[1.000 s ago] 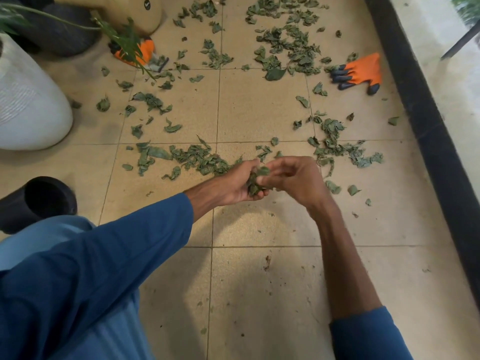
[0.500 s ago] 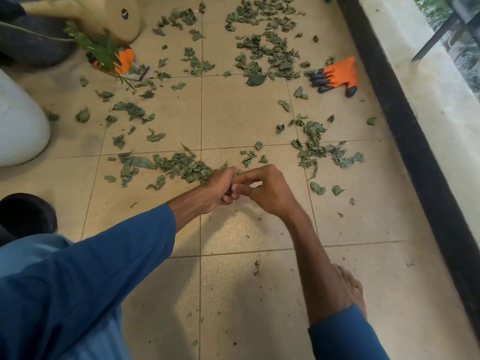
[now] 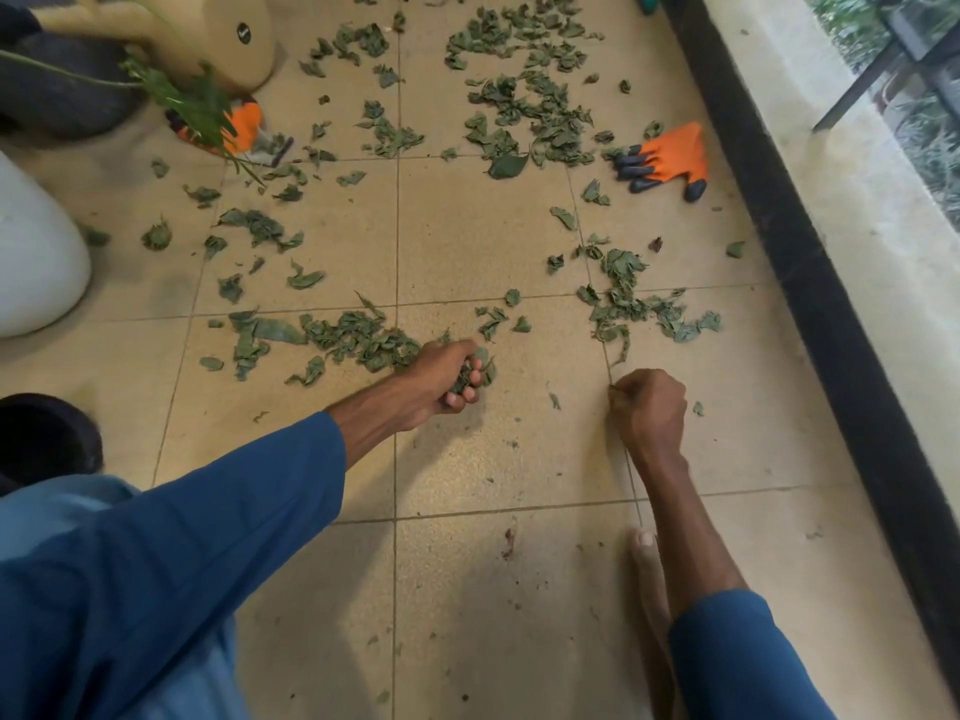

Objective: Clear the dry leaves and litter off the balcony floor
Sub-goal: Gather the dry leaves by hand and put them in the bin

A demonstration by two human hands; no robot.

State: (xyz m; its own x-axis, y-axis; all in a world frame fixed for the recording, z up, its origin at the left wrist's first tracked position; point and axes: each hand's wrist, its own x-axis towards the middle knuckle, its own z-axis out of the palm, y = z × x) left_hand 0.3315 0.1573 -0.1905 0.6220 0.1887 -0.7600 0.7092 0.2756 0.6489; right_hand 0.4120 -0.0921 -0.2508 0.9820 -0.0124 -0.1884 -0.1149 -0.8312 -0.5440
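Note:
Dry green leaves lie scattered over the beige tiled floor (image 3: 467, 241). One strip of leaves (image 3: 358, 337) runs left of my left hand, a cluster (image 3: 631, 298) lies beyond my right hand, and a big patch (image 3: 524, 106) covers the far tiles. My left hand (image 3: 449, 374) grips a handful of leaves (image 3: 478, 368) just above the floor. My right hand (image 3: 649, 413) is down at the tile seam with its fingers curled together; a small bit of leaf seems pinched at its fingertips, mostly hidden.
An orange glove with dark fingertips (image 3: 670, 158) lies at the far right by the black kerb (image 3: 810, 262). Another orange glove (image 3: 244, 124) sits under a plant sprig (image 3: 182, 98). A white pot (image 3: 36, 262), a tan watering can (image 3: 208, 33) and a black pot (image 3: 47, 439) stand left. My bare foot (image 3: 649, 579) is near my right arm.
My hands were together in the middle passing leaves; they have parted. The right hand has moved right and down to the floor, while the left keeps its handful.

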